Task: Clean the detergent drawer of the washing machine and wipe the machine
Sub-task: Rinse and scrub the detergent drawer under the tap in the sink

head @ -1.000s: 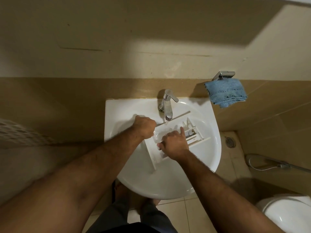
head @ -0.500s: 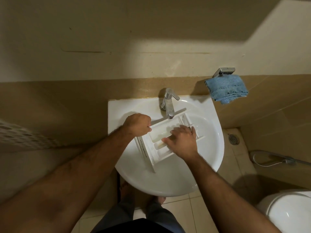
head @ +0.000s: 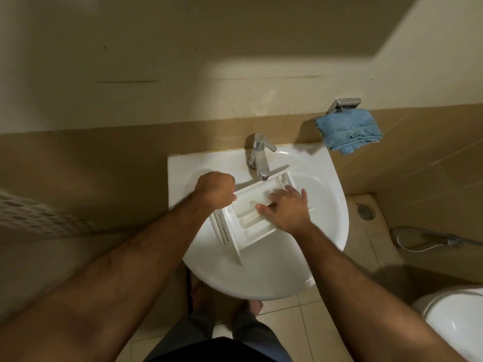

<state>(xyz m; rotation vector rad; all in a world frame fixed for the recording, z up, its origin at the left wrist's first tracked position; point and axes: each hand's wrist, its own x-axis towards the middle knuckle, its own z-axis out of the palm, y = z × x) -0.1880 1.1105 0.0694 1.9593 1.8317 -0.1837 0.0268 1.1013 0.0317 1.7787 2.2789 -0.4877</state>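
Both hands (head: pixel 215 189) (head: pixel 286 209) on drawer (head: pixel 244 226).

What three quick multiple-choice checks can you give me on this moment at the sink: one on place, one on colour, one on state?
1. Where is the detergent drawer?
A. On the floor tiles
B. In the sink basin, below the faucet
C. On the toilet lid

2. What colour is the towel hanging on the wall holder?
A. Blue
B. Red
C. White

3. What is the left hand doing?
A. Lying open and flat on the sink rim
B. Turning the faucet handle
C. Closed in a fist on the drawer's front corner

Answers:
1 B: the drawer lies slanted across the white basin, its far end under the spout.
2 A: the cloth right of the faucet is plainly blue.
3 C: the left fingers are curled shut at the drawer's edge, while the right hand lies spread over the compartments.
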